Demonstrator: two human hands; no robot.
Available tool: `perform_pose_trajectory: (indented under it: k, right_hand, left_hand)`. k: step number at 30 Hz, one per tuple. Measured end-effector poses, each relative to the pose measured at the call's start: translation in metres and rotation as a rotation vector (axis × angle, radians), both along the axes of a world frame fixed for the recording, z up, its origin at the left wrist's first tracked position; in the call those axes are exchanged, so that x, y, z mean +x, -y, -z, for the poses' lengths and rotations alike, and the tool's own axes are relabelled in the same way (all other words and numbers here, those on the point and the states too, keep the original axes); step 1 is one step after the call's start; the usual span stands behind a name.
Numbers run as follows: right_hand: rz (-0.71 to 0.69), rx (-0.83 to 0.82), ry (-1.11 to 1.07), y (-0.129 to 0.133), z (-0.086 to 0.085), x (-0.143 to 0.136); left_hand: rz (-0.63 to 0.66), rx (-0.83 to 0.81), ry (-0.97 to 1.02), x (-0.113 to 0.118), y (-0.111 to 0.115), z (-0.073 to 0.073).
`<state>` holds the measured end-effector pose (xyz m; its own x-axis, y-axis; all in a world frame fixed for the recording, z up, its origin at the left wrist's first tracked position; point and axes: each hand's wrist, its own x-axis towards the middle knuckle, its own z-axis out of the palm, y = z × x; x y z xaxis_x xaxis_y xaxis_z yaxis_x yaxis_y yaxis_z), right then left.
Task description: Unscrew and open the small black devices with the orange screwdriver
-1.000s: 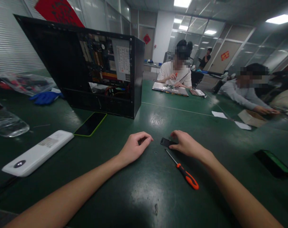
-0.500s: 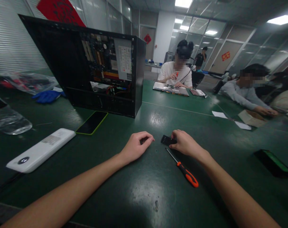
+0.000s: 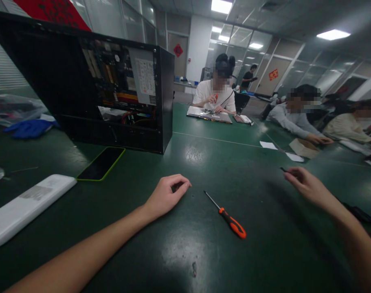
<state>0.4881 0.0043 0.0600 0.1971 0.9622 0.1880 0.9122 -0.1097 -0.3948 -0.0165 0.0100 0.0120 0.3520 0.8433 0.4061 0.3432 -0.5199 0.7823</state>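
Note:
My right hand (image 3: 309, 185) is raised over the right side of the table, its fingers pinching a small flat black piece (image 3: 283, 169). Only one end of that piece sticks out past the fingertips. Resting on the green table, my left hand (image 3: 167, 193) has its fingers curled and thumb close to the forefinger; whatever may lie inside the curl is hidden. Between the two hands lies a screwdriver (image 3: 231, 221) with an orange and black handle, its tip pointing toward the computer case. Neither hand touches it.
An opened black computer case (image 3: 167, 101) stands at the left back. Before it lie a phone (image 3: 101, 163) with a green edge and a white power bank (image 3: 32, 203). Blue gloves (image 3: 31, 128) lie far left. Across the table a person (image 3: 214, 93) works at a flat panel (image 3: 208, 114).
My right hand has lifted and swung right with the black piece, away from the screwdriver. My left hand keeps its pose on the table. The view has turned slightly right.

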Motion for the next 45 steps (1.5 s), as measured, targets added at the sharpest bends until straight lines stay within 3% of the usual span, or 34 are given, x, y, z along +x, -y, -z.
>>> perform_pose_trajectory:
  k: [4,7,14,20,29,34,41,45]
  right_hand:
    - [0.360,0.006,0.163,0.023,0.001,0.082]
    - [0.507,-0.011,0.257,0.035,0.011,0.112]
    - [0.525,-0.042,0.298,0.038,0.041,0.120]
    - [0.576,-0.068,0.312,0.035,0.049,0.122]
    - [0.575,-0.089,0.375,0.032,0.066,0.120]
    - [0.455,-0.088,0.454,0.033,0.073,0.110]
    - [0.211,-0.101,0.536,0.049,0.057,0.103]
    - [0.158,-0.111,0.552,0.051,0.053,0.107]
  left_hand:
    - [0.012,-0.010,-0.013,0.002,0.000,0.001]
    - [0.013,-0.002,-0.012,0.002,0.000,0.001]
    - [0.010,0.005,-0.013,0.001,-0.001,0.002]
    - [0.016,0.008,-0.014,0.001,0.001,0.000]
    - [0.032,0.012,-0.019,0.001,0.002,-0.002]
    - [0.022,0.017,-0.026,0.000,0.002,-0.002]
    - [0.016,0.056,-0.013,0.001,0.001,0.000]
    - [0.024,0.061,-0.010,0.002,0.002,0.001]
